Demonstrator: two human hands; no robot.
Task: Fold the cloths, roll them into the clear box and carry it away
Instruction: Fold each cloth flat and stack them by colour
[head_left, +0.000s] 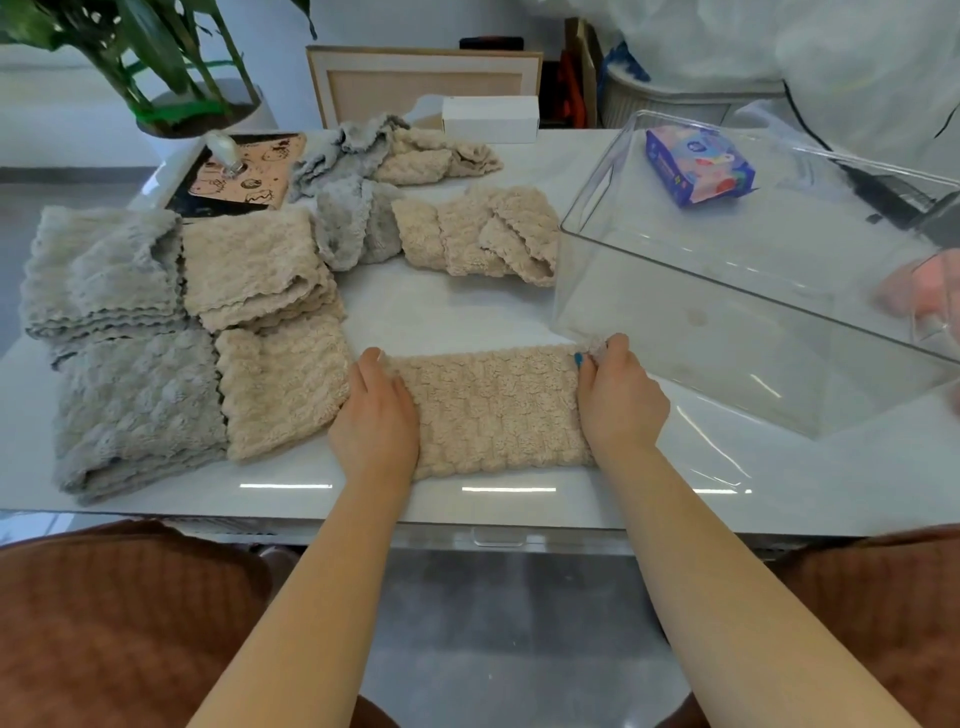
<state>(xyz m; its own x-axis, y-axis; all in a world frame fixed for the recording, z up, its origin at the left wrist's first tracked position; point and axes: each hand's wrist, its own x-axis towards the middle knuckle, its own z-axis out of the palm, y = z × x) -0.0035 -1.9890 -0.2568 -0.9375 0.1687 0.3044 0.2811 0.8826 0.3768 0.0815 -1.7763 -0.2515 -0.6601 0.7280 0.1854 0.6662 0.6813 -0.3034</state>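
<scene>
A beige cloth (493, 410), folded into a long band, lies flat on the white table (447, 306) near its front edge. The left hand (376, 415) rests on the band's left end with its fingers straight and close together, pressing down. The right hand (621, 402) holds the right end, its fingers curled over the far corner and pinching it.

Just right of that hand the clear box (701, 322) stands tilted, its near corner close to the fingers. Another person's hand (917, 288) shows blurred through the plastic at the box's right side. A small blue tissue pack (698, 166) is seen past the box's far rim.

Left of the band lie folded cloths in stacks: a grey stack (135, 410) and a beige stack (283, 395) touching side by side, with another grey pile (98, 265) and beige pile (249, 265) behind them. Farther back, loose beige cloths (467, 234) and loose grey cloths (353, 223) lie crumpled together. Behind these stand a white carton (491, 118), a patterned tray (244, 171) and a potted plant (171, 57)
</scene>
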